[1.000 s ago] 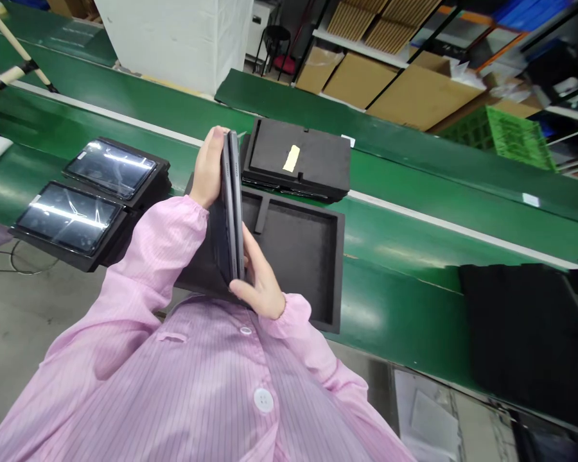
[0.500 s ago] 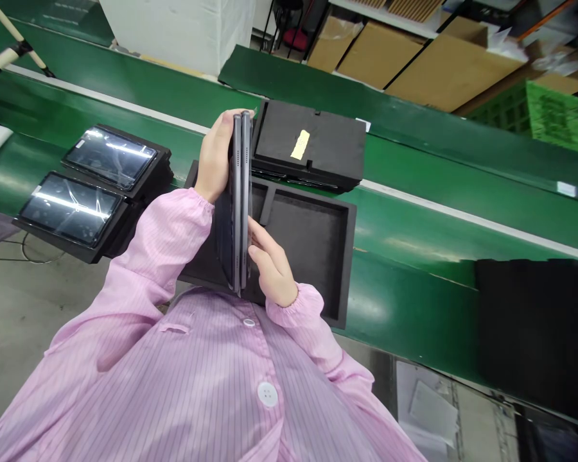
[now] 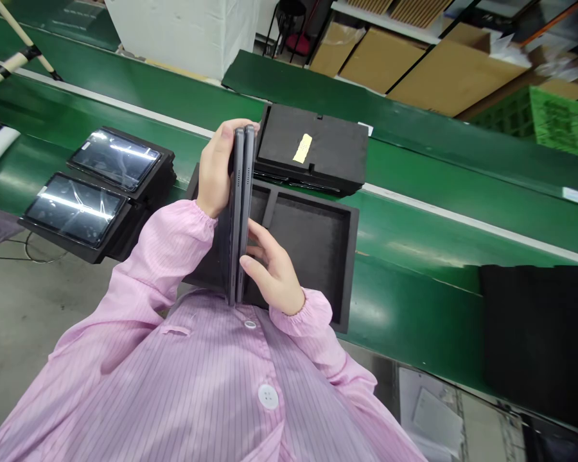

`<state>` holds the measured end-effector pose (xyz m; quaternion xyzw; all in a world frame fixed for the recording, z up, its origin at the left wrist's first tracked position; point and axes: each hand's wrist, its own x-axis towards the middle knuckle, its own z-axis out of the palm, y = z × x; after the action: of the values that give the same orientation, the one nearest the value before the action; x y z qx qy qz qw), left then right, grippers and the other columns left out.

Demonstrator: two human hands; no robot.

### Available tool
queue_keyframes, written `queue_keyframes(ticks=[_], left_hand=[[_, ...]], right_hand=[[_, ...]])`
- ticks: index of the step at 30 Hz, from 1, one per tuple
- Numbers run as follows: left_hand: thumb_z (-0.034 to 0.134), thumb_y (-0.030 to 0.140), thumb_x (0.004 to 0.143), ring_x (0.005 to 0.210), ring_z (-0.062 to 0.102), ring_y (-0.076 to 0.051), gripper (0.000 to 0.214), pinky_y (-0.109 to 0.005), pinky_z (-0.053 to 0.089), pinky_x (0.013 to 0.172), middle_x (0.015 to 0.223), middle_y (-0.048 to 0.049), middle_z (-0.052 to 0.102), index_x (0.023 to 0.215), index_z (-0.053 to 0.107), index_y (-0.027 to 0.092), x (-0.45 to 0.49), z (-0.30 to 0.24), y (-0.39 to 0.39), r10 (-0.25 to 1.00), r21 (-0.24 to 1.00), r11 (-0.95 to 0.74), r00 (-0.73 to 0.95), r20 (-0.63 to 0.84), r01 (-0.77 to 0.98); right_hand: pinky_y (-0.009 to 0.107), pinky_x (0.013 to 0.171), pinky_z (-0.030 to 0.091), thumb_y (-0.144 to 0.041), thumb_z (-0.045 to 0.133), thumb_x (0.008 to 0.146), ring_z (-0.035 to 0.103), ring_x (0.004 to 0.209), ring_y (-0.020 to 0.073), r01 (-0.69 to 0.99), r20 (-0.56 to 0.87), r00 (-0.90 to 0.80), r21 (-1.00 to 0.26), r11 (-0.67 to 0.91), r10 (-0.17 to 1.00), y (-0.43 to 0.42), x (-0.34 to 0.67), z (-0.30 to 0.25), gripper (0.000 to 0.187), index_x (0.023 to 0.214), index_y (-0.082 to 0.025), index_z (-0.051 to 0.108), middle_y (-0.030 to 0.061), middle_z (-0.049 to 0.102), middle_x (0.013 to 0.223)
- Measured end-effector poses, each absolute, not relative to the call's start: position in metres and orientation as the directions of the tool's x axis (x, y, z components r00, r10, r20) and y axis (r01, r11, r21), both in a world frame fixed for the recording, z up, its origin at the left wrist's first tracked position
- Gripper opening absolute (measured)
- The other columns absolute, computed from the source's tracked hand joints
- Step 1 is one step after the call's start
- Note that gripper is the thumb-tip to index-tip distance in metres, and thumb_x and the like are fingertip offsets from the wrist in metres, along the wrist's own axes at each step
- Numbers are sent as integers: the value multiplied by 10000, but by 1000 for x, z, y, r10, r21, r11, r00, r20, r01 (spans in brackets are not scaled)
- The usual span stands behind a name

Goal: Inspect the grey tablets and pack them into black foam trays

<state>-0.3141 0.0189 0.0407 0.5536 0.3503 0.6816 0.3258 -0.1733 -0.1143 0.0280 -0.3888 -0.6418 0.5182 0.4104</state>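
Two thin grey tablets (image 3: 246,173) stand on edge, side by side, over the two-compartment black tray (image 3: 352,256). My left hand (image 3: 214,173) is closed around their far end, fingers over the top corner. Lower down, my right hand (image 3: 279,276) grips the right-hand tablet's side, its thumb on the narrow edge and the fingers partly hidden against the face. Below them, the tray's right compartment shows a bare floor, while the left one is largely covered by the tablets and my arm.
Behind the tray sits a stack of black trays (image 3: 337,144) with a yellow note (image 3: 302,148). Two screen-up tablets (image 3: 79,206) lie in trays at left. More black material (image 3: 539,340) stands at right on the green conveyor surface (image 3: 414,308).
The tablets have tilted slightly, their near ends shifting left and toward my body. My right thumb has moved onto the edge, and the right fingers show more spread.
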Motion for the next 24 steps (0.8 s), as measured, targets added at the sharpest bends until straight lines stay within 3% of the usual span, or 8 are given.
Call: queue_keyframes(ticks=[5, 12, 16, 18, 21, 22, 24], left_hand=[[338, 585, 975, 1156, 628, -231, 464, -420, 449, 1095, 1020, -17, 688, 936, 690, 284, -311, 51, 0, 869, 884, -466, -211, 447, -46], [335, 496, 1005, 1165, 627, -239, 444, -433, 455, 1083, 978, -30, 690, 899, 702, 270, -304, 66, -20, 876, 889, -451, -223, 427, -73], [422, 446, 987, 1329, 503, -209, 324, -360, 333, 1186, 1251, -13, 642, 966, 707, 291, -304, 57, -18, 832, 865, -502, -275, 482, -1], [483, 385, 968, 1398, 427, -180, 229, -338, 302, 1203, 1305, -2, 619, 1005, 677, 270, -307, 45, -10, 884, 936, -339, -373, 282, -93], [433, 386, 981, 1233, 579, -188, 280, -338, 457, 1069, 991, -39, 702, 913, 635, 204, -313, 33, 4, 945, 914, 16, -292, -146, -406], [404, 403, 988, 1138, 630, -192, 331, -329, 499, 1003, 874, -40, 690, 857, 624, 193, -315, 34, 6, 949, 878, 82, -232, -213, -471], [390, 433, 992, 968, 665, -180, 379, -302, 527, 900, 751, -27, 636, 792, 604, 193, -318, 41, 5, 970, 854, 88, -150, -190, -513]], right_hand=[[493, 1106, 475, -455, 584, 910, 484, 1376, 285, 166, 183, -333, -954, 249, 925, -113, -177, 32, 577, 1442, -267, 459, 84, 498, 1491], [482, 1032, 541, -412, 638, 861, 511, 1351, 305, 170, 223, -316, -943, 286, 922, -113, -183, 35, 669, 1465, -236, 408, 117, 472, 1507], [511, 1057, 519, -298, 662, 805, 538, 1324, 316, 323, 301, -247, -870, 371, 921, -116, -195, 35, 749, 1485, -212, 361, 133, 519, 1461], [524, 1079, 498, -228, 622, 796, 538, 1325, 315, 417, 344, -217, -814, 405, 914, -121, -201, 34, 731, 1479, -196, 364, 143, 537, 1443], [519, 1066, 512, -191, 582, 788, 543, 1324, 308, 471, 408, -231, -748, 468, 883, -131, -206, 33, 731, 1483, -204, 355, 139, 532, 1450], [523, 1060, 517, -194, 585, 784, 543, 1324, 311, 476, 434, -233, -729, 492, 870, -135, -207, 32, 751, 1493, -212, 337, 136, 527, 1455], [535, 1044, 528, -190, 587, 781, 541, 1326, 322, 486, 495, -226, -689, 537, 839, -139, -207, 28, 799, 1521, -222, 287, 137, 523, 1459]])
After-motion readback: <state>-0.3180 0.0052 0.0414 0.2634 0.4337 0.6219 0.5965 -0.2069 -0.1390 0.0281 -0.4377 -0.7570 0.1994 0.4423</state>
